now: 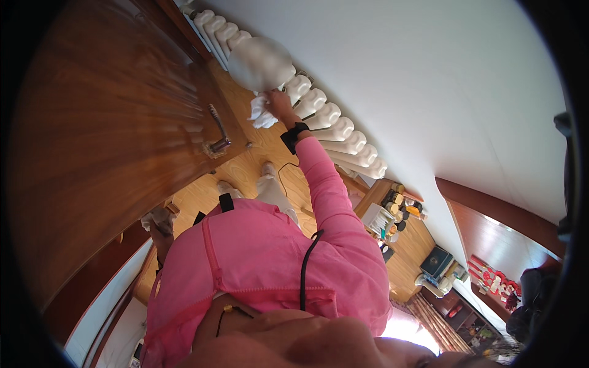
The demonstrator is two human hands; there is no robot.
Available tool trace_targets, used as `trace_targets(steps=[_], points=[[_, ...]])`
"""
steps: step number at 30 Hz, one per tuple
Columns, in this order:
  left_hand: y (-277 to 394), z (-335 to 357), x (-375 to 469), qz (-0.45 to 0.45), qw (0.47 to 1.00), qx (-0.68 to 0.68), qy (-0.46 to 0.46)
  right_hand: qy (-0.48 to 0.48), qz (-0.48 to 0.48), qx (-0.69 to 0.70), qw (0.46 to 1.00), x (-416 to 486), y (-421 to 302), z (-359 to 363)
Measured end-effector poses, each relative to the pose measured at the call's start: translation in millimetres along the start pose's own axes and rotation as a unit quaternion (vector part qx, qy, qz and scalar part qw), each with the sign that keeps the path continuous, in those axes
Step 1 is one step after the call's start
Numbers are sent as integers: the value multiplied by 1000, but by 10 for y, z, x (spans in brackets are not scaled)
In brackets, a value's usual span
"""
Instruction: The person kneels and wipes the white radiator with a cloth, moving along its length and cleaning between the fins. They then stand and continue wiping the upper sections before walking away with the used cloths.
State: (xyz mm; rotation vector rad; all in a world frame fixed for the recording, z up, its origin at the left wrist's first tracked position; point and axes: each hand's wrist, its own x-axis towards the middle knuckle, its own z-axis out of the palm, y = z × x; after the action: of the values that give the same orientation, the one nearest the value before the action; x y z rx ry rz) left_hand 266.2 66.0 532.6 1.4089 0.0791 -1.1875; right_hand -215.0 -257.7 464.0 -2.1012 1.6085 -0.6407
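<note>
My right hand (278,105), with a black watch (293,137) on its wrist, reaches forward and grips a crumpled white cloth (262,115). It is at the side of a cream column radiator (324,115); whether cloth and radiator touch is not clear. A blurred round patch covers some radiator columns just beyond the hand. Low on the left, by the edge of a brown wooden door (124,106), is my left hand (162,222), in shadow. Something pale and crumpled, perhaps a cloth, shows at its fingers.
The door's metal lever handle (218,138) juts out on my left. A dark cable (283,177) lies on the wooden floor (248,163) near my feet. To my right, a wooden table (414,241) bears jars, bottles and a white box (378,218). Stacked boxes (437,264) stand farther along.
</note>
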Motion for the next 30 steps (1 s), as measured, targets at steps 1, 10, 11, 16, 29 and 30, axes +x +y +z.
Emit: trace_targets(steps=[1, 10, 11, 16, 29, 30], points=[[31, 88, -44, 2, 1000, 3, -20, -6, -28, 18, 999, -18, -42, 13], [-74, 297, -241, 29, 999, -26, 33, 232, 246, 64, 939, 43, 369, -108], [-103, 283, -247, 37, 999, -19, 25, 129, 246, 107, 955, 46, 317, -31], [-76, 309, -299, 23, 996, 5, 81, -134, -109, 318, 932, -254, -250, 322], [-139, 644, -370, 44, 998, 17, -32, 15, 216, 753, 621, -897, 38, -641], [-133, 650, -382, 42, 997, 33, -48, 22, 213, 733, 645, -828, 74, -684]])
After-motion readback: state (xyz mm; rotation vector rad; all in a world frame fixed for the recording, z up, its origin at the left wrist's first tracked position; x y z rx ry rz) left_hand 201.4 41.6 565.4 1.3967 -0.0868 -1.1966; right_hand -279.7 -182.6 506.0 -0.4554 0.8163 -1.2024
